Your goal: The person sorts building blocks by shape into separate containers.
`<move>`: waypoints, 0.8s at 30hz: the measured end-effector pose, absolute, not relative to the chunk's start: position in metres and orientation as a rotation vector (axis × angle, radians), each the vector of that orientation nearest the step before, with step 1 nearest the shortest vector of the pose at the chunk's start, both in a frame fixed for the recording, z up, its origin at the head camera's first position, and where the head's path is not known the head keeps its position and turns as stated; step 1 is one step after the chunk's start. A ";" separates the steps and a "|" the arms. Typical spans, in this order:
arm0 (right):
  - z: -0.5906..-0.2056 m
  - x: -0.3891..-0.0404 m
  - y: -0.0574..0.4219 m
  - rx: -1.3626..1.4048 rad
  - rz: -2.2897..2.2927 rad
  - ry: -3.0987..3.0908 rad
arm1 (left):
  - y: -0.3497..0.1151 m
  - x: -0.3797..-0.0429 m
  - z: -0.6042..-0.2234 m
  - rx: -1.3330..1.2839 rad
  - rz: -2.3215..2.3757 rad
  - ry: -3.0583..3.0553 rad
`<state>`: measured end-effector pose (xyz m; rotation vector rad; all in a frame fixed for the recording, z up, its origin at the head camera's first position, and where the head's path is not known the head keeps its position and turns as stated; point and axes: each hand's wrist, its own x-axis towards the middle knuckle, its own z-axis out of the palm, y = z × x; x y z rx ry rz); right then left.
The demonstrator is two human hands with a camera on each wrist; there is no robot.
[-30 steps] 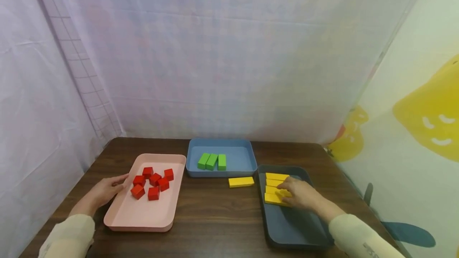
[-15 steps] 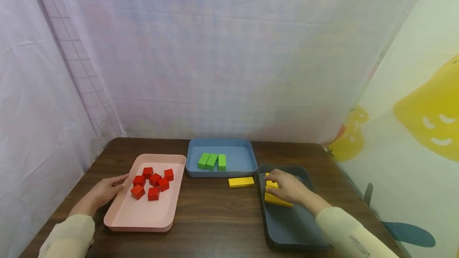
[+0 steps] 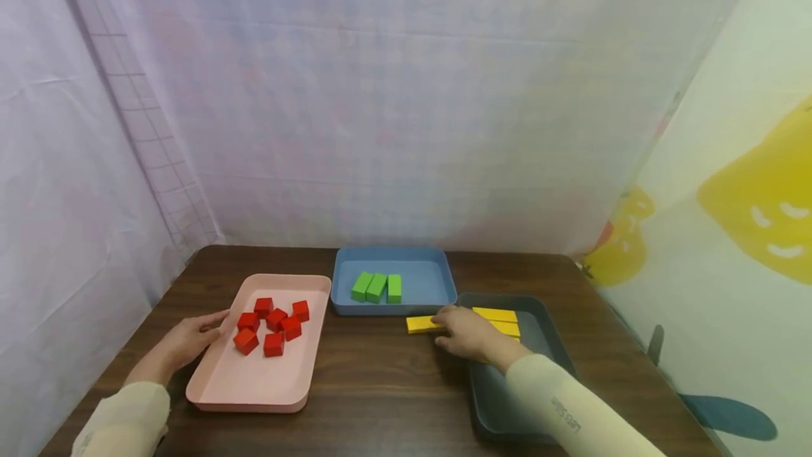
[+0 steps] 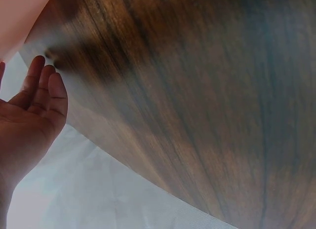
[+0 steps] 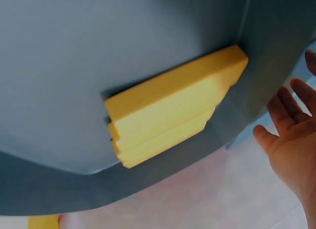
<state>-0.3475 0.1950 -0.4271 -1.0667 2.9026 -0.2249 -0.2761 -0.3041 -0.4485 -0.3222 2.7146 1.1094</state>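
Observation:
My left hand [image 3: 184, 340] rests at the left edge of a pink tray [image 3: 247, 386], its fingers extended; in the left wrist view its fingers look relaxed beside the tray's underside. Red cubes [image 3: 274, 344], several of them, lie in that tray. Over the left rim of a dark grey tray [image 3: 497, 393], my right hand [image 3: 468, 333] reaches to a lone yellow block [image 3: 420, 324] on the table and covers its right end. The right wrist view shows the right fingers spread, thumb apart, nothing visible between them. Several yellow blocks [image 5: 168, 100] lie side by side in the grey tray.
A blue tray [image 3: 421, 281] stands at the back middle with three green blocks [image 3: 376, 288] in it. Brown wood table [image 3: 380, 379] stretches between the pink and grey trays. White curtains [image 3: 406, 104] hang behind the table.
My right hand has moved left, from above the yellow blocks in the grey tray to the lone yellow block outside it. My left hand has stayed at the pink tray.

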 end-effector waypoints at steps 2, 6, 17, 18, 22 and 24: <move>-0.432 -0.348 0.191 -1.091 -0.156 2.908 | -0.303 -0.275 -0.448 -0.308 1.110 2.724; -0.439 -0.345 0.184 -1.129 -0.084 2.917 | -0.304 -0.273 -0.448 -0.219 1.114 2.772; -0.445 -0.345 0.169 -1.005 -0.052 3.021 | -0.307 -0.272 -0.448 -0.147 1.100 2.808; -0.445 -0.345 0.168 -0.971 -0.049 3.008 | -0.307 -0.272 -0.448 -0.149 1.095 2.807; -0.449 -0.344 0.165 -0.950 -0.042 2.973 | -0.306 -0.274 -0.448 -0.191 1.085 2.788; -0.451 -0.344 0.166 -0.979 -0.085 2.959 | -0.306 -0.275 -0.448 -0.219 1.083 2.775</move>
